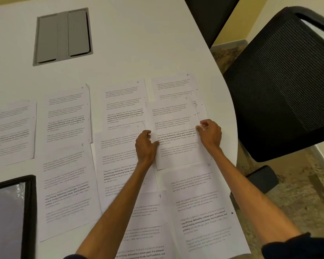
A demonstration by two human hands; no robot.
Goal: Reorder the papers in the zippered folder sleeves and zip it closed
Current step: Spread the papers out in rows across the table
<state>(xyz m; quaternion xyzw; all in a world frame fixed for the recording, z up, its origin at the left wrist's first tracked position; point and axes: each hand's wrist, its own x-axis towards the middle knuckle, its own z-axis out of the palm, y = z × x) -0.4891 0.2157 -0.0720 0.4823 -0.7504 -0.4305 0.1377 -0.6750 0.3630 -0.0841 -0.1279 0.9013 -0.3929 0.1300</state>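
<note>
Several printed sheets with handwritten numbers lie spread over the white table [138,43]. The sheet marked 8 [176,131] is held by both hands and overlaps sheet 5 [173,85] behind it. My left hand [146,146] pinches its left edge, thumb on the paper. My right hand [209,133] pinches its right edge. Sheet 4 [123,101] and sheet 7 [118,156] lie to the left, sheet 6 [65,180] further left. Sheets 9 [148,221] and 10 [200,202] lie near me. The black-edged zippered folder [9,215], open with a clear sleeve, sits at the bottom left.
A grey cable hatch [63,36] is set into the table at the back left. A black mesh office chair [282,86] stands right of the table's curved edge. Two more sheets [11,131] lie at the far left.
</note>
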